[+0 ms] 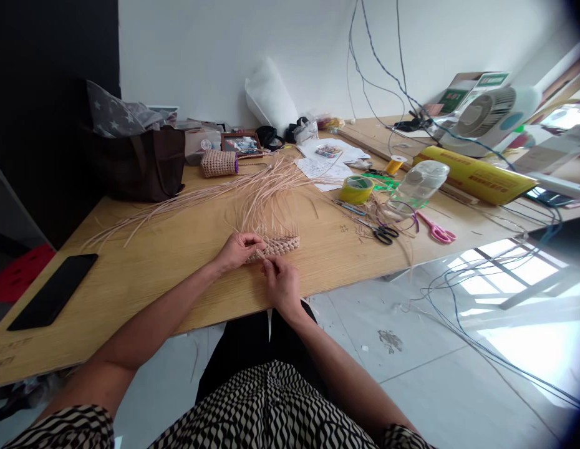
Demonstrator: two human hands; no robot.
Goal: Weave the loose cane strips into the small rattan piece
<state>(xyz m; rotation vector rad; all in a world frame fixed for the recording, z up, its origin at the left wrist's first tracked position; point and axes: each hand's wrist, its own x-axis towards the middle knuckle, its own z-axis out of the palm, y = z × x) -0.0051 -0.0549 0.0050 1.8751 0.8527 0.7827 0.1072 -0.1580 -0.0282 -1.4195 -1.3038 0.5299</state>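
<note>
**Half-woven cane band, pinched in two hands at the tabletop edge**

Tabletop: long, pale wood, bearing all items below. Brown fabric tote bag: far left, upright, seemingly parked out of the way of the work. White desk fan: far right, behind a yellow-wrapped roll. Black phone or tablet: flat near the left edge, well apart from the hands. Clear plastic bottle: on its side, right of centre. Woven pouch: toward the back, same pale material, perhaps kept at hand as a reference. Woven cane band: near the front edge, directly before the person, where both hands can reach it. Loose cane strands: rising from the band and fanning away across the wood, apparently spread to stay untangled. Left hand and right hand: together, both clamped on the band's left end, the right fingertips pinching at the weave. Black-handled scissors and pink scissors: right of the band, within easy reach. Green tape roll: just beyond them.
</note>
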